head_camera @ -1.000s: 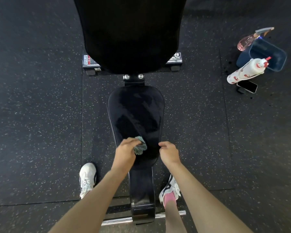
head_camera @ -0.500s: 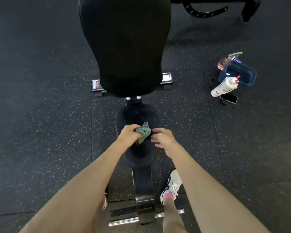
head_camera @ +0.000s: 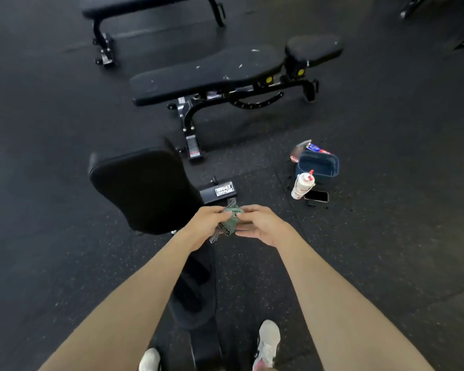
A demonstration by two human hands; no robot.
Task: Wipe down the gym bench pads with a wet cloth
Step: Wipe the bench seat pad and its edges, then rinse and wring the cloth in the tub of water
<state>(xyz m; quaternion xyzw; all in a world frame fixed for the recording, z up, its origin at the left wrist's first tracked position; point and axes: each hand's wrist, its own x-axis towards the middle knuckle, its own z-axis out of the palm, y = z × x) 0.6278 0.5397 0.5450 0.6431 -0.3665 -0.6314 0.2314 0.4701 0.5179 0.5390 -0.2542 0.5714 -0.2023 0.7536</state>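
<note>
A small green-grey cloth [head_camera: 229,219] is bunched between both hands in front of me, off the pads. My left hand [head_camera: 205,226] grips its left side and my right hand [head_camera: 263,227] pinches its right side. The black back pad [head_camera: 142,188] of the bench I stand over rises to the left of my hands. Its seat pad [head_camera: 193,293] lies below, partly hidden by my left forearm.
A second adjustable bench [head_camera: 212,73] with white specks lies behind, and a flat bench [head_camera: 148,6] beyond it. On the floor at right: a blue tub [head_camera: 318,166], a white squeeze bottle [head_camera: 302,186], a pink spray bottle [head_camera: 299,152], a phone [head_camera: 316,196]. My shoes [head_camera: 267,344] flank the bench foot.
The cloth has come up off the seat pad and both hands now hold it in the air. My view has lifted and turned, bringing the other benches into sight.
</note>
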